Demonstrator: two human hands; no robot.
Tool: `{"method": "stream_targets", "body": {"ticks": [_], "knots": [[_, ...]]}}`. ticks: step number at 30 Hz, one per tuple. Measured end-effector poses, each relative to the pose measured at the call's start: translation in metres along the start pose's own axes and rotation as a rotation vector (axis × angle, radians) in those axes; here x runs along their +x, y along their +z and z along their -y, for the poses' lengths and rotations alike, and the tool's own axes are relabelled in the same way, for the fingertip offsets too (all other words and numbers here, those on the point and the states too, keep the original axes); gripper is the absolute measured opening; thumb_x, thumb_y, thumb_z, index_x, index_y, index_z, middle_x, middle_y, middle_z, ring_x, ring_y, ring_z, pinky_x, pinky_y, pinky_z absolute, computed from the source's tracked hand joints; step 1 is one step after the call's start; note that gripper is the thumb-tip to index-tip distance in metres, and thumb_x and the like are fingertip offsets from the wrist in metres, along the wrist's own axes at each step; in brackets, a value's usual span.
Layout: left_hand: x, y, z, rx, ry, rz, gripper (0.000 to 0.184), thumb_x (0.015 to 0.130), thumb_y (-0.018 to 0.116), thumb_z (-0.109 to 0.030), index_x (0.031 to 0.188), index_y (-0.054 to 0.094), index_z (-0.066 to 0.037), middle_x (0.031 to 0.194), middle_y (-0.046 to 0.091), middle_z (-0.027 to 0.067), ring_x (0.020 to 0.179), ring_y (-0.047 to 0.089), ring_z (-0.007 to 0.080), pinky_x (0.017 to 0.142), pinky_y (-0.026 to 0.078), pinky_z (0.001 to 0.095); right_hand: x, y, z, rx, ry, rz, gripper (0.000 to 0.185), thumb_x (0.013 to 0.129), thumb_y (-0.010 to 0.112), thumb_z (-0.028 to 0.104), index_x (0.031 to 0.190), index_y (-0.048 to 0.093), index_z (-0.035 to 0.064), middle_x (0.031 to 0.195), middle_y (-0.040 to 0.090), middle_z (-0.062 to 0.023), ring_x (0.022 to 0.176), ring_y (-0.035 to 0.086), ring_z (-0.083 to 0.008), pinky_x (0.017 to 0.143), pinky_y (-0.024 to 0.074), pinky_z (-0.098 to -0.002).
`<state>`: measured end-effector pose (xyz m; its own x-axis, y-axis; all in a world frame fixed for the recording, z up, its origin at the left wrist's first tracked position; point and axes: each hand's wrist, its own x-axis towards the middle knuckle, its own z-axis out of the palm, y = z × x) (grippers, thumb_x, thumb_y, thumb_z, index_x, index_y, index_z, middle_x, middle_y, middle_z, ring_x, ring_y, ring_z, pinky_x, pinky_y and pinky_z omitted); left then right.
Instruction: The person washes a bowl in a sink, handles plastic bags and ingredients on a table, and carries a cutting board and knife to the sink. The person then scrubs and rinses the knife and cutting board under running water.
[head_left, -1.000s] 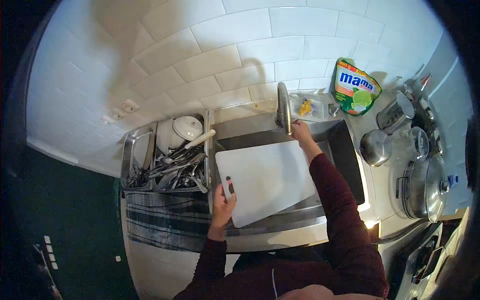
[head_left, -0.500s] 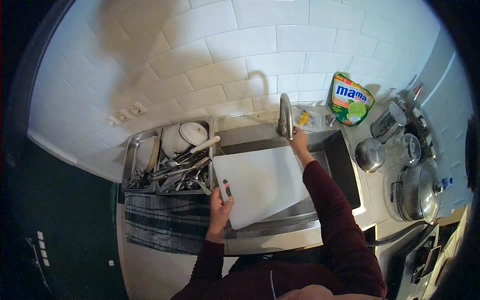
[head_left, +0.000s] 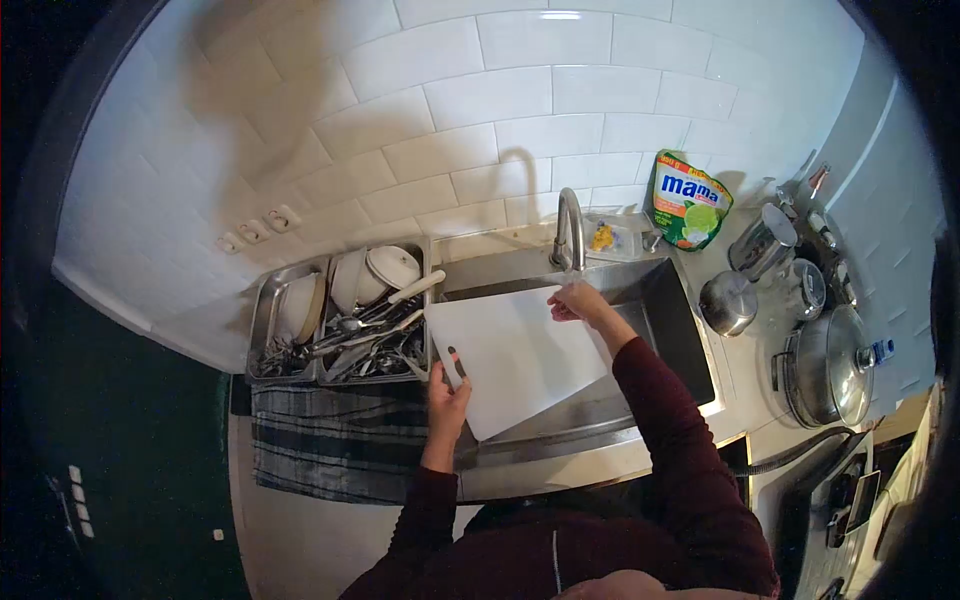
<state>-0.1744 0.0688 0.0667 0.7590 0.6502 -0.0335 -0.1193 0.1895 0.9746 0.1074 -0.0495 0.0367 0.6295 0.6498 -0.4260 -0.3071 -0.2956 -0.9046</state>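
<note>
A white cutting board (head_left: 515, 350) is held tilted over the steel sink (head_left: 655, 375). My left hand (head_left: 447, 408) grips its left edge beside the handle slot. Over the board's upper right corner is my right hand (head_left: 580, 302), its fingers curled together; whether anything is in them is too small to tell. The curved faucet (head_left: 571, 225) stands just behind my right hand.
Left of the sink, metal trays hold plates, a bowl (head_left: 393, 268) and cutlery (head_left: 375, 350), with a striped towel (head_left: 330, 440) in front. At right are a green detergent pouch (head_left: 690, 200), a small pot (head_left: 728, 303), a glass jar and a lidded pot (head_left: 830, 365).
My right hand has come away from the faucet, down and toward me, over the board's corner. The board is still in my left hand, and its lower edge has risen slightly.
</note>
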Motion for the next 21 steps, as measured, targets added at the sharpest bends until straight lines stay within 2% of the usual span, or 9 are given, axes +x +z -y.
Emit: {"method": "stream_targets", "body": {"ticks": [2, 4, 6, 8, 11, 14, 18, 20, 21], "knots": [[0.004, -0.01, 0.014, -0.048, -0.003, -0.025, 0.041, 0.078, 0.048, 0.002, 0.117, 0.038, -0.002, 0.102, 0.053, 0.0093, 0.091, 0.053, 0.0151, 0.074, 0.044, 0.028, -0.002, -0.004, 0.002, -0.264, 0.021, 0.008, 0.024, 0.079, 0.053, 0.021, 0.075, 0.062, -0.0014, 0.068, 0.062, -0.0133, 0.061, 0.063, -0.0217, 0.051, 0.0494, -0.0332], [0.003, -0.016, 0.017, -0.133, -0.046, -0.042, 0.042, 0.077, 0.049, 0.002, 0.118, 0.039, -0.002, 0.102, 0.053, 0.0091, 0.091, 0.053, 0.0161, 0.075, 0.044, 0.0292, 0.011, -0.021, -0.009, -0.749, -0.26, 0.135, 0.02, 0.077, 0.054, 0.018, 0.076, 0.063, 0.0005, 0.069, 0.063, -0.0123, 0.059, 0.063, -0.0217, 0.053, 0.0496, -0.0351], [0.0, -0.016, 0.013, -0.253, -0.12, -0.055, 0.043, 0.075, 0.049, 0.003, 0.117, 0.04, -0.002, 0.103, 0.053, 0.009, 0.09, 0.054, 0.017, 0.075, 0.045, 0.0301, 0.008, -0.023, -0.002, -0.897, -0.303, 0.141, 0.017, 0.075, 0.055, 0.017, 0.075, 0.064, 0.0025, 0.07, 0.064, -0.0113, 0.059, 0.063, -0.0224, 0.055, 0.0496, -0.0361], [-0.003, -0.016, 0.006, -0.292, -0.118, -0.022, 0.044, 0.075, 0.05, 0.003, 0.117, 0.041, -0.002, 0.102, 0.053, 0.0088, 0.089, 0.055, 0.0173, 0.074, 0.046, 0.0303, 0.002, -0.022, 0.005, -0.7, -0.109, 0.026, 0.015, 0.074, 0.055, 0.017, 0.074, 0.064, 0.0049, 0.07, 0.064, -0.0102, 0.06, 0.062, -0.0236, 0.057, 0.0493, -0.0362], [-0.004, -0.024, 0.013, -0.297, -0.097, -0.008, 0.044, 0.073, 0.05, -0.001, 0.116, 0.042, 0.0, 0.101, 0.054, 0.0101, 0.086, 0.056, 0.0187, 0.073, 0.048, 0.0316, -0.011, -0.025, 0.012, -0.826, -0.252, -0.054, 0.021, 0.076, 0.054, 0.022, 0.07, 0.063, 0.0037, 0.068, 0.063, -0.0127, 0.061, 0.062, -0.0261, 0.058, 0.0493, -0.0354], [-0.006, -0.027, 0.009, -0.254, -0.095, 0.004, 0.044, 0.072, 0.051, -0.002, 0.116, 0.042, 0.001, 0.101, 0.055, 0.0107, 0.084, 0.057, 0.0191, 0.072, 0.049, 0.0315, 0.058, -0.08, -0.059, -1.644, -0.743, 0.047, 0.028, 0.081, 0.05, 0.028, 0.082, 0.065, 0.0045, 0.071, 0.063, -0.0141, 0.054, 0.062, -0.0191, 0.052, 0.0502, -0.0319], [-0.005, -0.038, 0.014, -0.231, -0.131, 0.037, 0.046, 0.071, 0.052, -0.003, 0.116, 0.043, 0.0, 0.101, 0.054, 0.01, 0.083, 0.057, 0.0185, 0.071, 0.049, 0.0317, -0.037, -0.075, -0.023, -0.752, 0.306, -0.137, 0.043, 0.081, 0.049, 0.046, 0.092, 0.06, 0.0059, 0.075, 0.061, -0.0173, 0.067, 0.062, -0.0252, 0.059, 0.0508, -0.0396], [-0.007, -0.033, 0.011, -0.304, -0.153, 0.04, 0.046, 0.072, 0.052, -0.004, 0.117, 0.043, 0.0, 0.101, 0.054, 0.01, 0.084, 0.057, 0.0188, 0.071, 0.049, 0.0325, -0.056, -0.096, -0.06, -0.129, 0.395, -0.09, 0.044, 0.083, 0.05, 0.044, 0.093, 0.057, 0.0021, 0.069, 0.058, -0.015, 0.067, 0.061, -0.0246, 0.061, 0.0511, -0.0408], [-0.007, -0.029, 0.011, -0.341, -0.165, 0.042, 0.047, 0.072, 0.052, -0.004, 0.117, 0.043, 0.0, 0.102, 0.054, 0.01, 0.084, 0.057, 0.019, 0.071, 0.049, 0.0329, -0.049, -0.109, -0.087, -0.035, 0.337, -0.027, 0.041, 0.083, 0.051, 0.041, 0.09, 0.058, 0.0005, 0.067, 0.058, -0.0137, 0.065, 0.061, -0.0235, 0.06, 0.0506, -0.0397]]}}
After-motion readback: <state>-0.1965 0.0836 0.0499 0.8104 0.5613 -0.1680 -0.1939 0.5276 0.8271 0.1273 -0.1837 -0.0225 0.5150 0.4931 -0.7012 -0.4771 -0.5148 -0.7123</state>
